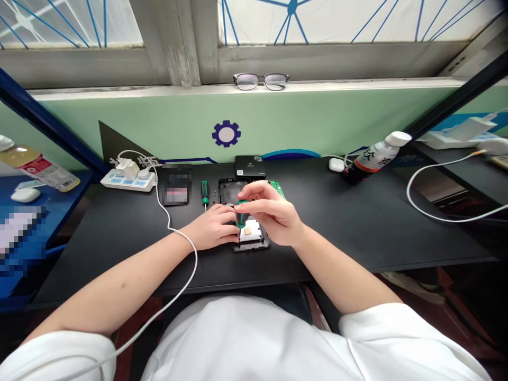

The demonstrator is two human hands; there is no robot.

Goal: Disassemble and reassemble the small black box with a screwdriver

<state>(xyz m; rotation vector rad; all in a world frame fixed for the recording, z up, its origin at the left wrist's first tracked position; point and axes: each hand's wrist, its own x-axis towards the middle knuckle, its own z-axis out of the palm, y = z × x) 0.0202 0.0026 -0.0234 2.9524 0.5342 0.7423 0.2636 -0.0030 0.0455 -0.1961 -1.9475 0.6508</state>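
A green-and-black screwdriver [242,216] stands nearly upright in my right hand [273,211], its handle between thumb and fingers. Below it lies an opened electronic device [251,246] with a black frame and a white inner panel bearing a small tan square. My left hand [212,226] rests at the device's left edge, fingers bent against it; the fingertips are partly hidden. The screwdriver's tip is out of sight. Just behind, a black housing shell [228,186] lies partly covered by my hands. A green circuit board [278,187] shows beyond my right hand.
A second screwdriver [205,193] lies left of the shell, beside tiny screws [215,194]. A black box [250,166] sits at the back. A white cable [169,217] from the power strip [129,180] crosses my left forearm. A dark drink bottle [373,157] leans at the right.
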